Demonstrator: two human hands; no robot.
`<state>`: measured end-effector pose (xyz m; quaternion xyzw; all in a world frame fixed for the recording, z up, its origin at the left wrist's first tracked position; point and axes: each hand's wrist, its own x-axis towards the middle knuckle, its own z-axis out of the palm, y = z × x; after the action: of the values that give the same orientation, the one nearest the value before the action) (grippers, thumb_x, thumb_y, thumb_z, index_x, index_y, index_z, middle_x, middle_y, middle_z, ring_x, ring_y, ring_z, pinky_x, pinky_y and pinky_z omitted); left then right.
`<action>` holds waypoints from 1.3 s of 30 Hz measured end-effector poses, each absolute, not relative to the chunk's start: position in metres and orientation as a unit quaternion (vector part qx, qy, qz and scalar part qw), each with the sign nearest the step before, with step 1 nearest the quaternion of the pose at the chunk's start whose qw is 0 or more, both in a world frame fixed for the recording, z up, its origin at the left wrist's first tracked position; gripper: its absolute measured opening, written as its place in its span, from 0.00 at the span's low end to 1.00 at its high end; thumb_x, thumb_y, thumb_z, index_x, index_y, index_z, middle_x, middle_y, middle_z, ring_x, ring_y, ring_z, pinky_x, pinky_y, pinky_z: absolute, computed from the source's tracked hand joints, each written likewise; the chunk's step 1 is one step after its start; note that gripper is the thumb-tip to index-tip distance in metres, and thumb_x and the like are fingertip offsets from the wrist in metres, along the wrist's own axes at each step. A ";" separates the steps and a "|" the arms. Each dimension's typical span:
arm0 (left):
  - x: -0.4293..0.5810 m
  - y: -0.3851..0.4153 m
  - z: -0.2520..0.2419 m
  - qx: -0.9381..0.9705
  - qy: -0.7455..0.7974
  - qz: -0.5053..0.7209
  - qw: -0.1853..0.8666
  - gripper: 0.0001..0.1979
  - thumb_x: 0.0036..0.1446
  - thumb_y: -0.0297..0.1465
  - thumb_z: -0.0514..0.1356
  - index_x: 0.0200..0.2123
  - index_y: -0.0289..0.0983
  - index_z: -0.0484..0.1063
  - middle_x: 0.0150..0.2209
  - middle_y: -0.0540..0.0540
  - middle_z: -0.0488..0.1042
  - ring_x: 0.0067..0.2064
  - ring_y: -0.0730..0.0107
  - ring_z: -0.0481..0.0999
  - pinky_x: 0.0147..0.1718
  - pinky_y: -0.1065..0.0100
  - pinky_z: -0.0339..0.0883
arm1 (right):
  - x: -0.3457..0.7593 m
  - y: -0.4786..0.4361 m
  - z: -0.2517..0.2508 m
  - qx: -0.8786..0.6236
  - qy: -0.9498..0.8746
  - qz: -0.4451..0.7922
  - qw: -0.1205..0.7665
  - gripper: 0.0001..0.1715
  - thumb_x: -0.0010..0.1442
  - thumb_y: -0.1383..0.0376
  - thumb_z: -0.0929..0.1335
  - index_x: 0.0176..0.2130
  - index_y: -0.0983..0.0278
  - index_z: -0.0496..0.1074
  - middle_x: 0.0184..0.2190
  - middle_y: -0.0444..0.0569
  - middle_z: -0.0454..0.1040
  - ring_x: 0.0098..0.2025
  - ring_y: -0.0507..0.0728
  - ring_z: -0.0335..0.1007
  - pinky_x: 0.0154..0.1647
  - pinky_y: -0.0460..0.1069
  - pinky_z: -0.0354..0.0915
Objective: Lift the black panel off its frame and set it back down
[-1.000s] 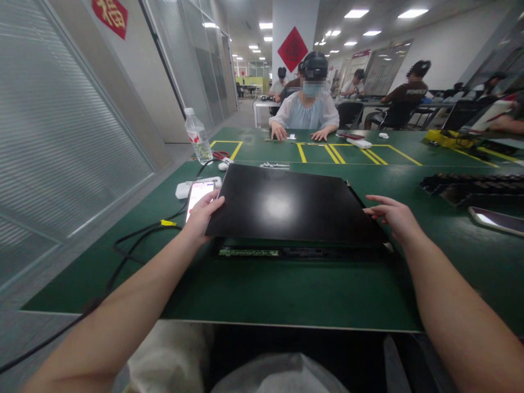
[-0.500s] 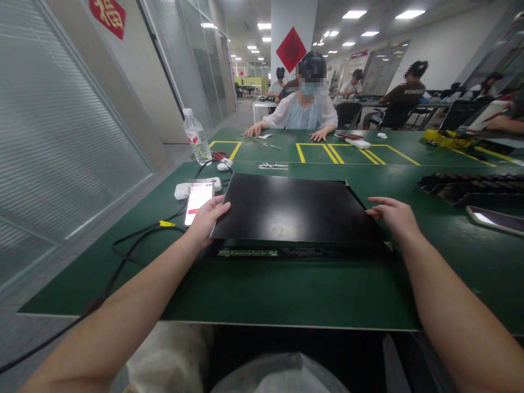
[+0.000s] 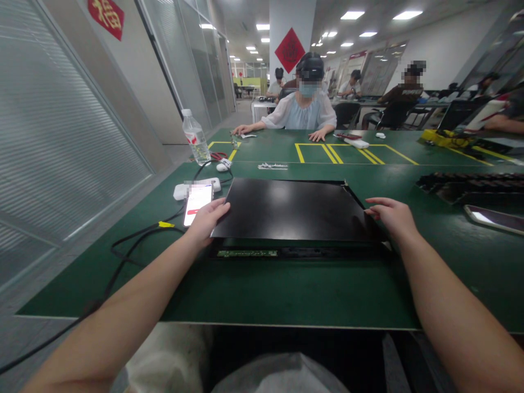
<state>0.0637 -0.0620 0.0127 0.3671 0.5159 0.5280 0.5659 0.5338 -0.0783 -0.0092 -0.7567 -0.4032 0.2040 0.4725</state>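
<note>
A flat black screen panel (image 3: 282, 210) lies a little raised over a black frame (image 3: 323, 253), in front of me. Along the frame's near side shows a green circuit board strip (image 3: 247, 254). My left hand (image 3: 209, 218) grips the panel's left edge, thumb on top and fingers underneath, partly hidden. At the panel's right edge, my right hand (image 3: 391, 215) has its thumb and fingertips closed on the border; its other fingers are bent.
On the green table (image 3: 286, 295), a lit phone (image 3: 198, 203), a white power strip (image 3: 180, 190), black cables (image 3: 137, 240) and a water bottle (image 3: 195, 139) stand left. Another phone (image 3: 493, 219) and dark strips (image 3: 470, 185) lie right. A co-worker (image 3: 309, 109) sits opposite.
The panel's far edge has sunk slightly, showing more of the frame behind it. Both my hands keep their places. The co-worker's hand at the left has moved further left with a thin strip.
</note>
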 end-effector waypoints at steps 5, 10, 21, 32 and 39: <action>0.063 -0.061 0.012 0.363 0.521 0.525 0.567 0.12 0.54 0.24 0.72 0.43 0.36 0.83 0.36 0.42 0.87 0.37 0.58 0.87 0.36 0.67 0.80 | 0.536 -0.077 -0.011 -0.753 -0.415 0.196 0.472 0.16 0.45 0.68 0.73 0.36 0.57 0.84 0.27 0.47 0.80 0.30 0.58 0.74 0.33 0.53 0.69; 0.058 -0.052 0.001 0.343 0.493 0.558 0.573 0.12 0.55 0.27 0.73 0.43 0.35 0.84 0.36 0.41 0.87 0.38 0.56 0.87 0.32 0.68 0.78 | 0.533 -0.077 -0.013 -0.744 -0.412 0.219 0.479 0.15 0.46 0.68 0.72 0.36 0.57 0.83 0.28 0.47 0.81 0.31 0.58 0.74 0.35 0.52 0.69; 0.065 -0.053 0.013 0.284 0.476 0.583 0.594 0.10 0.64 0.29 0.61 0.43 0.35 0.83 0.31 0.45 0.84 0.34 0.61 0.86 0.31 0.69 0.78 | 0.521 -0.082 -0.002 -0.741 -0.415 0.236 0.472 0.15 0.46 0.69 0.72 0.35 0.57 0.83 0.27 0.47 0.80 0.30 0.57 0.72 0.32 0.52 0.67; 0.063 -0.053 0.010 0.318 0.429 0.605 0.591 0.13 0.46 0.22 0.61 0.36 0.32 0.82 0.31 0.45 0.84 0.31 0.64 0.81 0.30 0.70 0.73 | 0.524 -0.078 -0.010 -0.751 -0.418 0.245 0.448 0.20 0.46 0.69 0.72 0.40 0.60 0.84 0.27 0.47 0.81 0.29 0.55 0.72 0.29 0.49 0.64; 0.055 -0.051 -0.002 0.401 0.438 0.572 0.566 0.18 0.44 0.28 0.68 0.42 0.35 0.82 0.37 0.45 0.85 0.41 0.57 0.82 0.37 0.66 0.73 | 0.524 -0.080 -0.007 -0.758 -0.396 0.233 0.463 0.18 0.48 0.71 0.70 0.38 0.61 0.84 0.27 0.48 0.81 0.28 0.55 0.74 0.30 0.49 0.67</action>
<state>0.0549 -0.0508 -0.0017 0.4009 0.4384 0.5720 0.5656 0.5240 -0.0797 -0.0070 -0.7579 -0.3957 0.2328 0.4635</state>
